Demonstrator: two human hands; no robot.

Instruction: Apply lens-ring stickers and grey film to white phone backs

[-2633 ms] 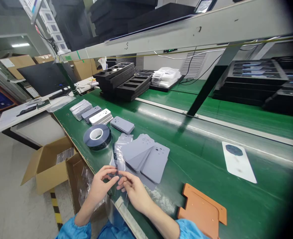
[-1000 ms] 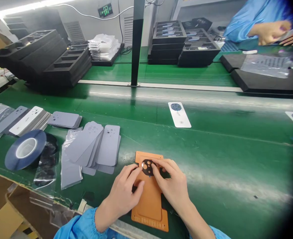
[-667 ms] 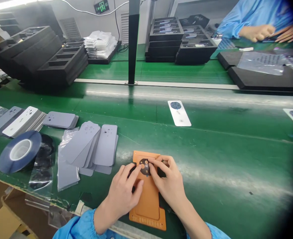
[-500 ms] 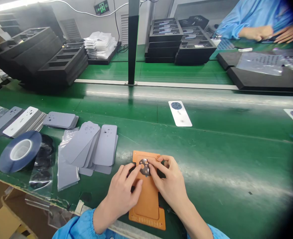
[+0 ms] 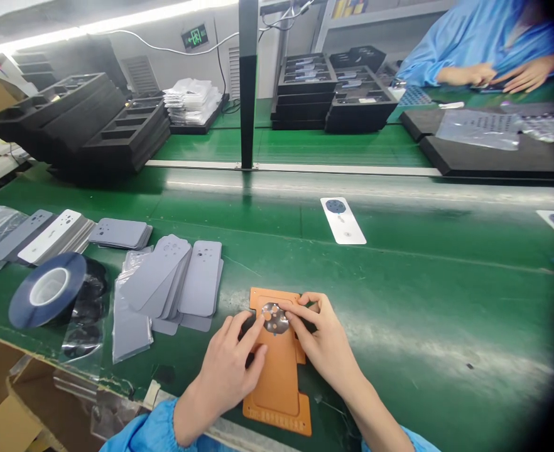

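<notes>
pressing down now on a small round perforated disc (image 5: pixel 275 318), both hands on it at once. the disc sits at the top end of an orange fixture plate (image 5: pixel 277 370) lying flat on the green table (image 5: pixel 399 282), close to the near edge. left hand (image 5: pixel 230 370) comes in from the left, its index fingertip on the disc's left rim, the other fingers curled loosely over the plate. right hand (image 5: pixel 326 342) comes from the right, fingertips touching the disc's right rim. neither grip is a full pinch, more fingertips bearing on the part from both sides.

the risk here, as i read it: uneven pressure from the two sides could skew the disc off its seat on the plate, or a fingertip could drag it sideways, and the light plate might slide on the smooth table.

just left of the plate, a fanned stack of grey cards (image 5: pixel 183 279) with small holes, then a roll of blue tape (image 5: pixel 48 298) and clear bags (image 5: pixel 83 314). well beyond, a white card (image 5: pixel 343 221) with a dark round patch lies alone. black foam trays (image 5: pixel 93 122) stacked at the back, and a co-worker's hands (image 5: pixel 503 76) far right.

hard to make out: whether the disc is seated in a recess, since the fingers cover its edges. the plate's near end is partly hidden by the left wrist, and the right side of the view fades dark.
</notes>
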